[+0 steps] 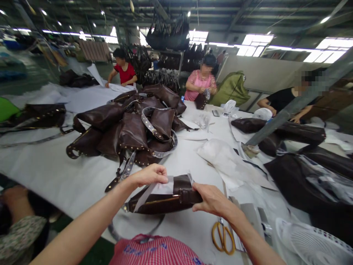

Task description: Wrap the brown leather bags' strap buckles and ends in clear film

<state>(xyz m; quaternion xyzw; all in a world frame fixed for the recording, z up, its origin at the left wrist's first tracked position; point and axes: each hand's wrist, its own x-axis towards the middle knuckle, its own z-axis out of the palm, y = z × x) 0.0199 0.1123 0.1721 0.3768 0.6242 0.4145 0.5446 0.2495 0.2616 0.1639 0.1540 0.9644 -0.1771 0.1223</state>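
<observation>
Dark brown leather handbag (165, 204) is held in a factory hall over a long white-covered work table (55, 173). Beyond it, a heap of studded brown leather bags (132, 132) is piled, and co-workers in red (124, 71), pink (200, 82) and black (284, 101) tops are seen. Orange-handled scissors (223, 239) and a white plastic basket (309, 243) are placed to the right. The handbag's long axis is laid across the view, rising slightly to the right, between the 2 hands. Its right end is clamped by the right hand (211, 198), so that hand is nearer the leather. A white paper strip (154, 193) is pinched by the left hand (149, 176), just above the handbag's top edge
</observation>
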